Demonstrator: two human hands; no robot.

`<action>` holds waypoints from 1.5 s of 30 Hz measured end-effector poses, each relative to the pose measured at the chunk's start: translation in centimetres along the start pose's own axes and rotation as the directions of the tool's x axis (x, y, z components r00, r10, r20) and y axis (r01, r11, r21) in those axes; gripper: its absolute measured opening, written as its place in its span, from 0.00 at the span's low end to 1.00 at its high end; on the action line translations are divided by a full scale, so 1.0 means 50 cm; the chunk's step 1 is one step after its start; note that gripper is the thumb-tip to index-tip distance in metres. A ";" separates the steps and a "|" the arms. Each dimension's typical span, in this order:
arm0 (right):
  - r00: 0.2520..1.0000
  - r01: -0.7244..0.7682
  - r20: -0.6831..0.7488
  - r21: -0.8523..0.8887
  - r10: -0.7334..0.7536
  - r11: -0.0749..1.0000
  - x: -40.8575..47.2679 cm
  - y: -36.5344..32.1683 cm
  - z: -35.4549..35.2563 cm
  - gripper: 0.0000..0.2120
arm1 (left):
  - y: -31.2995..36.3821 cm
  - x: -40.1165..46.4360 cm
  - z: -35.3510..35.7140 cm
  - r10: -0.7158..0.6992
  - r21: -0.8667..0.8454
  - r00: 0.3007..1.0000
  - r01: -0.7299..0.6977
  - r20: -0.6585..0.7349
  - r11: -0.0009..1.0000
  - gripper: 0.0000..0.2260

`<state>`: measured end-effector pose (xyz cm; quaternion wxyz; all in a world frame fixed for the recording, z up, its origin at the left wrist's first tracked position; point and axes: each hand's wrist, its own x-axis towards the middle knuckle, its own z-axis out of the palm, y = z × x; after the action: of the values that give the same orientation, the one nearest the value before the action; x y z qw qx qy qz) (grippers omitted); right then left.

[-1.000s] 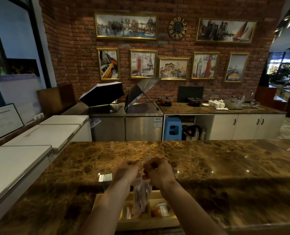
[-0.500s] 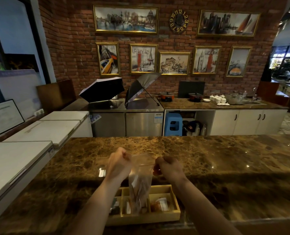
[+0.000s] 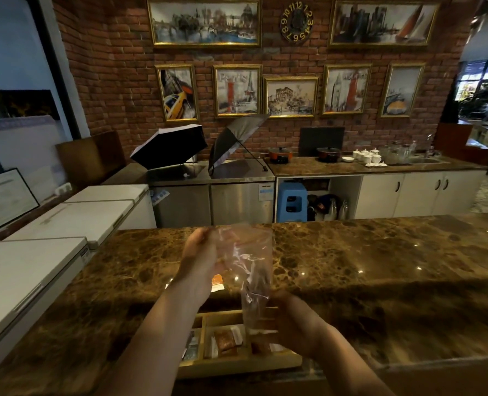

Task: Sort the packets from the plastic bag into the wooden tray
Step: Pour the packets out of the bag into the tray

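Bag [image 3: 245, 261] lifted, pinched between both hands' fingers [image 3: 205, 238].

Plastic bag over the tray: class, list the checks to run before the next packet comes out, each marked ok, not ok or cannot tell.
1. Left hand holds the plastic bag near its top: ok.
2. Right hand holds the bag's lower end: ok.
3. Bag hangs above the wooden tray: ok.
4. Tray compartments still have room: ok, packets lie flat.
5. Packets left in the bag: cannot tell, the plastic is blurred.
6. Orange-and-white packet inside or behind the bag: cannot tell.
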<state>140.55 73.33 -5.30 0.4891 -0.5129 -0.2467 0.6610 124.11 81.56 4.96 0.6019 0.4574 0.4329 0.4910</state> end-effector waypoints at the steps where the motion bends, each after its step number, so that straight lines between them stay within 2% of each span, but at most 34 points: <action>1: 0.999 0.014 0.042 0.071 -0.017 0.997 0.000 -0.002 0.002 0.21 | 0.002 0.003 -0.002 -0.013 -0.039 1.000 0.013 0.000 0.999 0.06; 5: 0.987 0.083 0.116 0.243 -0.114 0.966 0.008 -0.006 0.008 0.22 | -0.009 0.027 -0.031 -0.051 -0.149 0.999 0.053 0.017 0.987 0.14; 8: 0.982 0.126 0.105 0.260 -0.158 0.957 0.009 0.000 0.008 0.21 | -0.030 0.036 -0.061 -0.046 -0.146 0.998 0.051 0.037 0.988 0.11; 17: 0.986 0.158 0.016 0.254 -0.168 0.954 0.036 0.007 -0.016 0.20 | -0.116 0.036 -0.120 -0.187 -0.101 0.982 0.186 -0.006 0.977 0.11; 21: 0.976 0.205 -0.108 0.161 -0.189 0.966 0.048 0.006 -0.023 0.16 | -0.135 0.041 -0.137 -0.246 -0.034 0.969 0.246 -0.009 0.969 0.11; 23: 0.964 0.238 -0.144 0.097 -0.223 0.966 0.046 -0.001 -0.024 0.17 | -0.141 0.048 -0.142 -0.243 0.074 0.969 0.246 -0.044 0.966 0.10; 26: 0.922 0.276 -0.235 -0.156 -0.307 0.949 0.038 -0.015 -0.018 0.16 | -0.150 0.070 -0.143 -0.158 0.267 0.978 0.191 -0.139 0.945 0.08; 28: 0.874 0.270 -0.284 -0.391 -0.394 0.880 0.052 -0.016 -0.021 0.16 | -0.147 0.078 -0.135 -0.049 0.442 0.989 0.105 -0.136 0.891 0.10; 31: 0.824 0.233 -0.253 -0.663 -0.507 0.711 0.063 -0.011 -0.019 0.17 | -0.145 0.081 -0.105 0.082 0.641 0.992 -0.124 0.096 0.757 0.13; 34: 0.793 0.216 -0.158 -0.830 -0.589 0.514 0.057 -0.008 0.000 0.19 | -0.157 0.079 -0.079 0.031 0.729 0.950 -0.260 0.312 0.633 0.24; 37: 0.744 0.258 -0.035 -0.906 -0.667 0.336 0.047 -0.013 0.023 0.16 | -0.177 0.085 -0.071 -0.040 0.734 0.916 -0.294 0.400 0.612 0.31; 39: 0.742 0.258 0.047 -0.941 -0.669 0.221 0.046 -0.014 0.033 0.15 | -0.187 0.086 -0.070 -0.028 0.719 0.907 -0.313 0.419 0.621 0.31; 45: 0.785 0.226 0.131 -0.971 -0.605 0.083 0.051 -0.024 0.035 0.14 | -0.197 0.102 -0.108 0.026 0.733 0.908 -0.355 0.419 0.580 0.21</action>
<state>139.43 76.42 -4.78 0.2670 -0.6996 -0.6546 0.1037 121.55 86.30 -6.14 0.3459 0.8037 0.4334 0.2158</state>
